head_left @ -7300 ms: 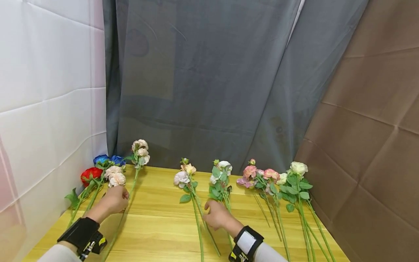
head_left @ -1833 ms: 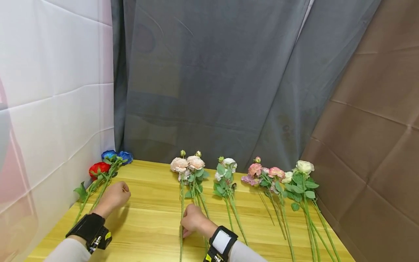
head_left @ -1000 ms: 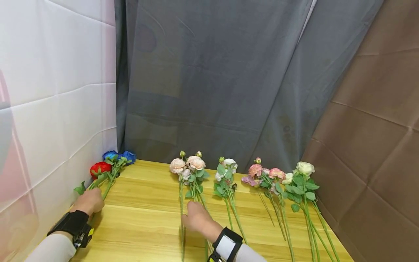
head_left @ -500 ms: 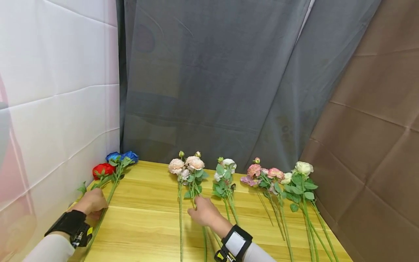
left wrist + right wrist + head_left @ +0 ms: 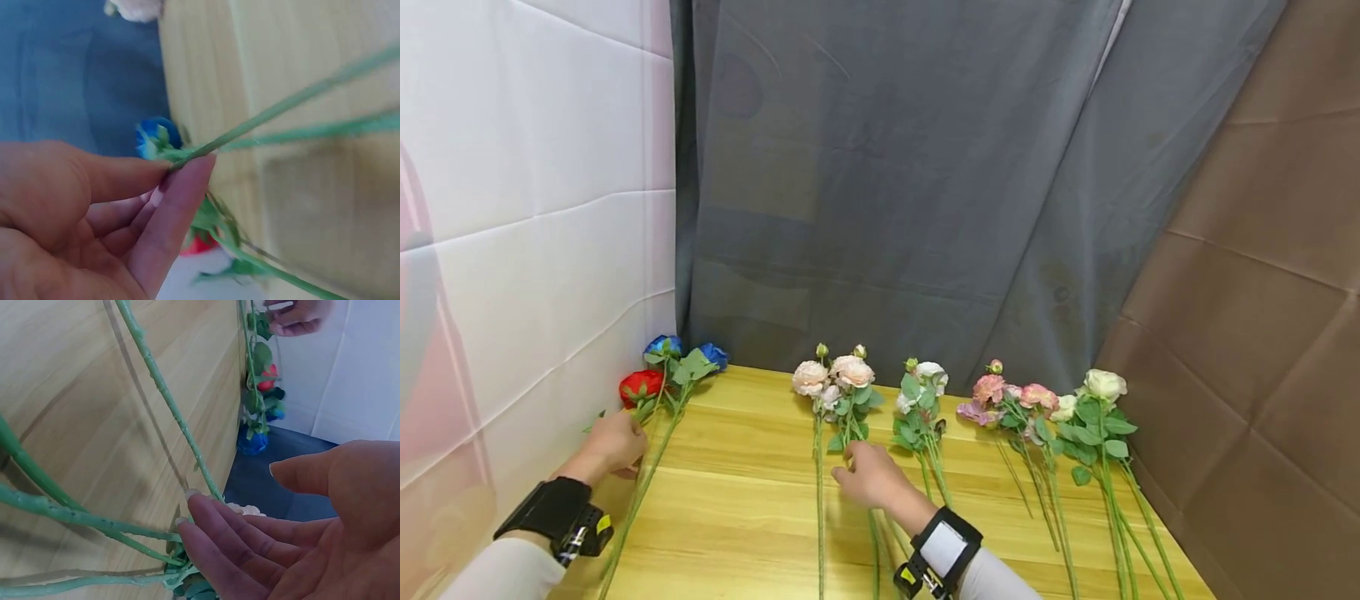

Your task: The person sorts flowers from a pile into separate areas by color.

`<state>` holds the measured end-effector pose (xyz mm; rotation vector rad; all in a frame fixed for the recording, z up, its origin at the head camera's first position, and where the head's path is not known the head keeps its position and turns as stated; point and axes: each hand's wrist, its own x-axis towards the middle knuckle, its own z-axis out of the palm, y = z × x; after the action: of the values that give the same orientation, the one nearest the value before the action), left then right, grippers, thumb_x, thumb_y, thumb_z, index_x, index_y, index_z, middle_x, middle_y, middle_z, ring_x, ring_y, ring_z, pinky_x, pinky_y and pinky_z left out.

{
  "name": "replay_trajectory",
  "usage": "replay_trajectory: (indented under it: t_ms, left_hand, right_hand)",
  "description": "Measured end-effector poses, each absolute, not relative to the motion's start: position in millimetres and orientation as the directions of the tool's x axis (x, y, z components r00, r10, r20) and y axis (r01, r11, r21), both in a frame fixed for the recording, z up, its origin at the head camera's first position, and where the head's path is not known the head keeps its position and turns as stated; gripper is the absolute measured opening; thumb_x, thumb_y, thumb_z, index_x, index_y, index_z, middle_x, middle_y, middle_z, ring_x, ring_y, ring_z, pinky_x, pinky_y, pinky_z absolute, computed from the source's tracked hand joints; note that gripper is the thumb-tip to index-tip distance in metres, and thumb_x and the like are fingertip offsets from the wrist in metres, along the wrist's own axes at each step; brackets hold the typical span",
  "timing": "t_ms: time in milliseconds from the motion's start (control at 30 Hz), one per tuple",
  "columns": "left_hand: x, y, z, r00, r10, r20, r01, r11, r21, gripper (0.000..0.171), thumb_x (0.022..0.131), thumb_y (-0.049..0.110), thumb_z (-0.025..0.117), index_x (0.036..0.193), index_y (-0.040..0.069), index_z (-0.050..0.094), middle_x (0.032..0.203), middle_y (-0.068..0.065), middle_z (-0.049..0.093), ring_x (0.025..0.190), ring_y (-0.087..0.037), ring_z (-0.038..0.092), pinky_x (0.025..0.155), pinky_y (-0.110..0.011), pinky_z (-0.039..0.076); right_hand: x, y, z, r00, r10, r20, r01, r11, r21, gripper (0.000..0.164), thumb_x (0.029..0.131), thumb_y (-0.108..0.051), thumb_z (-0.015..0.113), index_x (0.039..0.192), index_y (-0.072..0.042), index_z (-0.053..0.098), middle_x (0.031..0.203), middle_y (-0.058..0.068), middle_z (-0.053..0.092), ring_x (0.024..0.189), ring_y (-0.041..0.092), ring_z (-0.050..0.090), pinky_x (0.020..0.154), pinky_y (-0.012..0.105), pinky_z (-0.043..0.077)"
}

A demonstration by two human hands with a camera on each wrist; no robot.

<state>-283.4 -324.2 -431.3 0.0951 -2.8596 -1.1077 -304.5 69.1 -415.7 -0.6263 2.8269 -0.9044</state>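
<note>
At the table's left side, my left hand (image 5: 613, 442) pinches a green stem (image 5: 250, 125) between thumb and index finger. This stem appears to belong to the left blue rose (image 5: 662, 344), whose head is slightly raised. A second blue rose (image 5: 713, 357) lies to its right, and a red rose (image 5: 642, 385) sits close to the hand. My right hand (image 5: 874, 477) hovers over the stems of the peach flowers (image 5: 853, 372). In the right wrist view its thumb (image 5: 303, 475) is apart from the relaxed fingers, with nothing held; whether the fingertips touch a stem is unclear.
White flowers (image 5: 931, 377), pink flowers (image 5: 988, 389) and cream roses (image 5: 1105, 384) lie in a row to the right on the wooden table (image 5: 737, 500). A grey curtain (image 5: 887, 208) hangs behind, with a white cloth (image 5: 550, 275) left and a brown cloth (image 5: 1262, 350) right.
Peach flowers have moved from the left to the middle group. My left hand has gone left and taken a blue rose's stem; the blue heads have drawn apart. The right hand has released a stem.
</note>
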Motion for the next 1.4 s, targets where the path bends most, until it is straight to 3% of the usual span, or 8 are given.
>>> replay_trajectory:
  t_ms: [100,233,333,467,633,933,1167,1400]
  left_hand:
    - [-283,-311,-424,-0.992,-0.072,0.104,0.015,0.748,0.663,0.041,0.088,-0.006,0.041,0.062,0.021,0.022,0.061,0.006,0.014,0.046,-0.008,0.030,0.053,-0.034,0.058]
    - [-285,-287,-416,-0.986,-0.064,0.152,0.056,0.737,0.674,0.039,0.082,-0.006,0.043,0.062,0.020,0.023,0.063,0.005,0.013,0.045,-0.009,0.038,0.052,-0.029,0.054]
    - [-289,-266,-414,-0.985,-0.070,0.159,0.063,0.707,0.705,0.034,0.084,-0.006,0.047,0.062,0.016,0.032,0.060,0.004,0.021,0.050,-0.011,0.051,0.052,-0.030,0.056]
    - [-295,-237,-416,-0.986,-0.084,0.142,0.053,0.656,0.753,0.017,0.088,-0.006,0.052,0.073,0.002,0.055,0.064,-0.001,0.043,0.064,-0.019,0.064,0.057,-0.035,0.061]
    - [-302,-200,-420,-0.985,-0.084,0.150,0.065,0.626,0.777,0.018,0.089,-0.008,0.054,0.073,0.001,0.056,0.063,-0.002,0.043,0.060,-0.019,0.060,0.056,-0.035,0.061]
    - [-308,-153,-422,-0.970,-0.112,0.214,0.102,0.612,0.784,0.027,0.089,-0.009,0.057,0.067,0.005,0.053,0.055,0.000,0.040,0.049,-0.015,0.058,0.051,-0.030,0.058]
    - [-308,-154,-428,-0.968,-0.073,0.240,0.159,0.562,0.812,0.006,0.091,-0.005,0.063,0.086,-0.003,0.063,0.072,-0.008,0.061,0.058,-0.020,0.066,0.053,-0.032,0.059]
    - [-299,-202,-445,-0.974,-0.023,0.226,0.144,0.707,0.693,0.010,0.094,0.007,0.069,0.097,-0.002,0.066,0.086,-0.008,0.065,0.072,-0.020,0.062,0.065,-0.039,0.054]
  right_hand:
    - [-305,69,-416,-0.903,-0.428,0.020,-0.357,0.725,-0.589,0.043,0.099,-0.021,0.064,0.130,0.009,0.059,0.099,0.020,0.069,0.076,0.026,0.065,0.066,0.044,0.053]
    - [-306,64,-418,-0.883,-0.468,0.029,-0.387,0.693,-0.609,0.042,0.099,-0.019,0.064,0.131,0.009,0.059,0.100,0.019,0.070,0.079,0.027,0.067,0.067,0.042,0.054]
    - [-305,57,-420,-0.855,-0.515,0.058,-0.432,0.647,-0.628,0.040,0.098,-0.017,0.066,0.128,0.008,0.061,0.106,0.019,0.070,0.088,0.027,0.068,0.072,0.039,0.055]
    - [-301,41,-426,-0.816,-0.577,0.048,-0.437,0.559,-0.704,0.036,0.095,-0.014,0.070,0.124,0.008,0.064,0.102,0.013,0.069,0.082,0.024,0.069,0.067,0.033,0.056]
    - [-297,18,-439,-0.786,-0.617,-0.038,-0.328,0.469,-0.820,0.034,0.095,-0.010,0.070,0.123,0.008,0.064,0.098,0.008,0.068,0.069,0.024,0.072,0.062,0.031,0.059]
    - [-290,-6,-451,-0.850,-0.527,0.002,-0.229,0.366,-0.902,0.027,0.090,0.005,0.068,0.115,0.014,0.064,0.084,0.008,0.068,0.069,0.032,0.074,0.059,0.034,0.061]
    - [-294,-1,-452,-0.856,-0.507,0.100,-0.313,0.355,-0.881,0.007,0.087,0.014,0.061,0.090,0.010,0.066,0.063,0.009,0.066,0.055,0.025,0.070,0.053,0.034,0.059]
    - [-297,4,-453,-0.851,-0.517,0.094,-0.335,0.395,-0.855,0.016,0.087,0.015,0.061,0.076,0.005,0.065,0.059,0.013,0.066,0.053,0.030,0.070,0.050,0.036,0.058]
